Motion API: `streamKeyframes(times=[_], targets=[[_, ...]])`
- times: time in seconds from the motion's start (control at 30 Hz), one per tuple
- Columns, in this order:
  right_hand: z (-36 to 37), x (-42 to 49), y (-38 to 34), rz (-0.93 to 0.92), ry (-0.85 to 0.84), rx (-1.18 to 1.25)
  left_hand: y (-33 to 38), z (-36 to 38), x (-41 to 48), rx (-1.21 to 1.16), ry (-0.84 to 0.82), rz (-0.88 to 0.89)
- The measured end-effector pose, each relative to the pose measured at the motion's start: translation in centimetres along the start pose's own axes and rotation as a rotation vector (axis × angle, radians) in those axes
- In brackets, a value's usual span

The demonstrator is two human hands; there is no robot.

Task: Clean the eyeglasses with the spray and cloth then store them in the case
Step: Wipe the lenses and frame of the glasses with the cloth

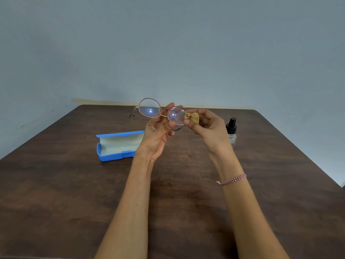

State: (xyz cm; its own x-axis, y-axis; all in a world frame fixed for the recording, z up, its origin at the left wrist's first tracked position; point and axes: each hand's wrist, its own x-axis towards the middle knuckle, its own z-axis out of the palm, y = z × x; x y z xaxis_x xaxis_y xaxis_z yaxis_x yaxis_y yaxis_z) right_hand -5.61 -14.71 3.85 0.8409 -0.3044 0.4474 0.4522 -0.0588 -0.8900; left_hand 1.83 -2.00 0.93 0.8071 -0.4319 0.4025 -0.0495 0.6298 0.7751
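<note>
Rose-rimmed eyeglasses sit pinched near the bridge by the left hand, its grip steadying a lens for the cloth clenched by the right hand (case open below-left of them).

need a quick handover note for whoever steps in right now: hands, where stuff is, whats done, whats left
Left hand: holds the glasses up over the table, fingers round the frame near the bridge.
Right hand: pinches the bunched cloth against the edge of the lens on the right.
Case: open on the table, to the left, nothing in it.
Spray: upright on the table, to the right, behind the right hand.
Done: wiping is under way; whether the lenses were sprayed cannot be told.
Left: finish wiping both lenses, fold the glasses, put them in the case, close it.
</note>
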Motion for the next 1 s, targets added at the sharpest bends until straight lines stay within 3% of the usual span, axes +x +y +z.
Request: streamKeyframes(times=[0.43,0.87,1.0], targets=[[-0.5,0.5,0.7,0.159,0.054,0.198,0.6,-0.9,0.0,-0.106,0.014,0.055],[-1.2,0.5,0.3,0.136,0.0,0.037,1.8,-1.6,-0.4,-0.136,-0.083,0.067],[-1.0,0.3,0.2,-0.024,0.048,-0.181,1.6,-1.6,-0.1,-0.144,-0.039,0.067]])
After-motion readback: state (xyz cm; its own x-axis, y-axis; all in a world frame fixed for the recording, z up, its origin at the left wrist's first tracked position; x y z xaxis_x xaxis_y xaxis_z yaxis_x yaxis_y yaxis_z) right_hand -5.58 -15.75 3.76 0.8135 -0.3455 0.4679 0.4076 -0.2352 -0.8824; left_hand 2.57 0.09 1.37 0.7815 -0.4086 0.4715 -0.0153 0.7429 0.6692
